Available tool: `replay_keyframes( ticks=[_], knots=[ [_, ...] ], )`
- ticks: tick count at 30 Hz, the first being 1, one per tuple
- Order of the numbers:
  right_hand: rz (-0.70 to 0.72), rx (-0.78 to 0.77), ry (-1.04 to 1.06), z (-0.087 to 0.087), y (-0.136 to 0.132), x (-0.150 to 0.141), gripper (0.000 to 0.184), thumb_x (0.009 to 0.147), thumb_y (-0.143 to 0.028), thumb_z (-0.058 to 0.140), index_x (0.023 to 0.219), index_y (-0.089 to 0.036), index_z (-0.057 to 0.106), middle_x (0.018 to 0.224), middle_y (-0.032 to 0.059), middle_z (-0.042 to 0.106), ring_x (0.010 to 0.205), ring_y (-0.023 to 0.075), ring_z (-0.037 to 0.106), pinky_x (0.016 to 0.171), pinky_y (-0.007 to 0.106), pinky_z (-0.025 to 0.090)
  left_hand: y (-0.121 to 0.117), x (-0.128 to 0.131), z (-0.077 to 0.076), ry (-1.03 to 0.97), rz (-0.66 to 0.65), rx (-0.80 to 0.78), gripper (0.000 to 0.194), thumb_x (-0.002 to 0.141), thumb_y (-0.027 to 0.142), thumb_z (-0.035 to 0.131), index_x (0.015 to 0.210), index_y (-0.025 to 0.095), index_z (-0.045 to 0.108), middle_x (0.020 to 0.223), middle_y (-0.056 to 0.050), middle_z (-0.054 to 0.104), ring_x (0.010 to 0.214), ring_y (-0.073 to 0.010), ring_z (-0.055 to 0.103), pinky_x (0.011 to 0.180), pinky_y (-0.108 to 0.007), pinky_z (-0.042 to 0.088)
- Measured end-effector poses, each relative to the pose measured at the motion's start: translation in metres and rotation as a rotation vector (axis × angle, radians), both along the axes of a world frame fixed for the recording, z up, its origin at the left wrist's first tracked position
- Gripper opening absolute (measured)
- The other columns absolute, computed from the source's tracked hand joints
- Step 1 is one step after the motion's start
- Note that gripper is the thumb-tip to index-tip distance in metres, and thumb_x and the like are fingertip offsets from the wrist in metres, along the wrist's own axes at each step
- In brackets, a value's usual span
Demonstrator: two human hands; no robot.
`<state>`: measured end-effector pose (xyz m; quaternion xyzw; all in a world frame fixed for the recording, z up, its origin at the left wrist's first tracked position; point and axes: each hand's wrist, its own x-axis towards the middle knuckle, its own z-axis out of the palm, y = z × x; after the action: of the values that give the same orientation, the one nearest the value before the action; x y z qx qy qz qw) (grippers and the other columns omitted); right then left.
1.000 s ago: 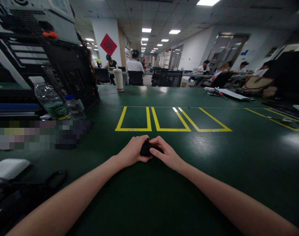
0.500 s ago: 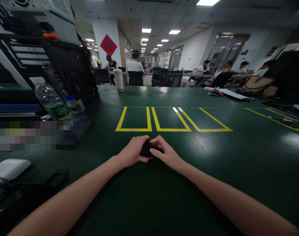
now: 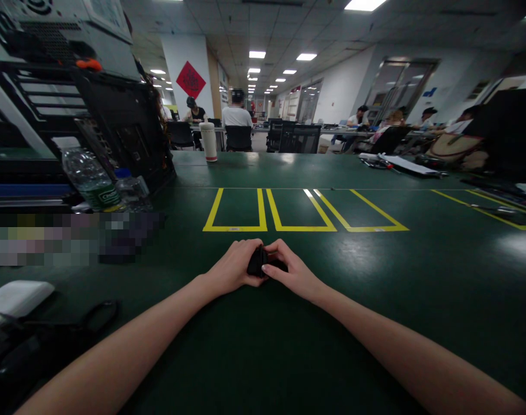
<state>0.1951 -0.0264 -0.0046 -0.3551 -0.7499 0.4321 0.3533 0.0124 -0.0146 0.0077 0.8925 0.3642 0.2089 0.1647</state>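
Observation:
A small black box-like object (image 3: 256, 263) is between my two hands, low over the green table (image 3: 263, 346). My left hand (image 3: 231, 265) wraps round its left side, thumb and fingers closed on it. From the right, my right hand (image 3: 294, 268) pinches its edge, with the thumb in front and the curled index finger on the upper side. The palms and fingers cover much of the object, so its exact kind cannot be made out.
Yellow tape outlines (image 3: 234, 228) lie just beyond my hands. A white tumbler (image 3: 208, 141) stands farther back. On the left are a large plastic bottle (image 3: 87, 176), a smaller blue-capped bottle (image 3: 131, 190), computer hardware (image 3: 128, 127) and a black cable (image 3: 101, 311). Several people sit in the background.
My right thumb has shifted slightly down and left along the black object's edge. Both hands otherwise keep their place and hold.

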Motion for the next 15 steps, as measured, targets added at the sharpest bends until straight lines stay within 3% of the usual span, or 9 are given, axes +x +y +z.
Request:
replay_keyframes(
  ticks=[5,11,15],
  knots=[
    [-0.051,0.103,-0.026,0.0022,-0.0003,0.0012,0.013,0.080,-0.023,0.050,0.093,-0.022,0.050,0.098,0.0022,0.049,0.092,0.0171,0.050,0.083,0.036,0.043,0.0013,-0.0002,-0.0029,-0.019,-0.009,0.027,0.055,0.068,0.033,0.064,0.112,0.017,0.035,0.105,-0.008,0.050,0.092,-0.0231,0.050,0.079,-0.038,0.042],
    [-0.016,-0.006,0.015,-0.0033,0.0017,-0.0017,0.024,0.081,-0.024,0.050,0.104,-0.022,0.043,0.102,0.0033,0.049,0.096,0.0173,0.051,0.084,0.037,0.043,0.0022,0.0011,-0.0040,0.006,-0.003,0.030,0.055,0.067,0.032,0.065,0.112,0.017,0.035,0.105,-0.008,0.050,0.093,-0.0238,0.050,0.079,-0.038,0.041],
    [0.015,-0.020,0.018,-0.0035,0.0013,-0.0010,0.022,0.081,-0.025,0.049,0.102,-0.021,0.043,0.099,0.0033,0.050,0.091,0.0171,0.052,0.080,0.037,0.044,0.0012,0.0015,-0.0024,0.012,0.002,0.036,0.055,0.067,0.030,0.066,0.111,0.016,0.035,0.104,-0.008,0.050,0.093,-0.0242,0.050,0.080,-0.038,0.041]
  ],
)
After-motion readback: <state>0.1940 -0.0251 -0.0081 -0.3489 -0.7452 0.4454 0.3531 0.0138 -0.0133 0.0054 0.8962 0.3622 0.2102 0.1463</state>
